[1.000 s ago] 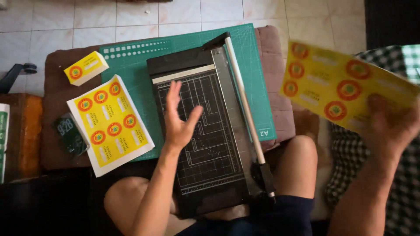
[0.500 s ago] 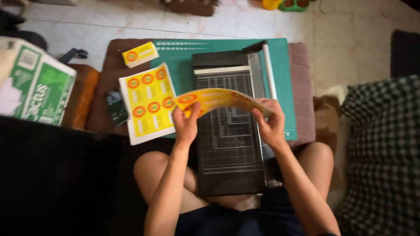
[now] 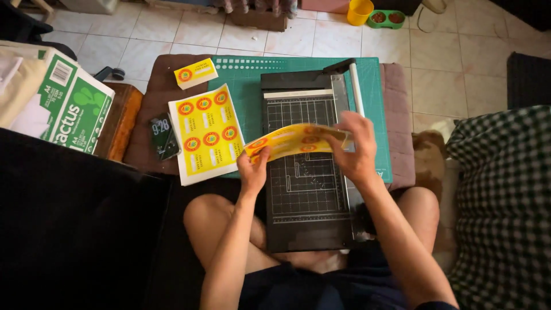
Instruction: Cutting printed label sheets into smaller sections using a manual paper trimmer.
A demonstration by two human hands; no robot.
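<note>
Tiled floor frames a green cutting mat (image 3: pixel 247 74) bearing a paper cutter (image 3: pixel 304 183), above which left hand (image 3: pixel 253 170) and right hand (image 3: pixel 357 150) pinch a light, floppy yellow sticker sheet (image 3: pixel 290 141) by its ends, best supported at both edges.

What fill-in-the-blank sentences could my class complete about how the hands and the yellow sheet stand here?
1. The left hand and right hand hold one bowed yellow label sheet above the black paper ____.
2. The cutter rests on a ____ cutting mat.
3. The flat label sheet on the left shows ____ round labels.

Missing words: cutter; green; six
</note>
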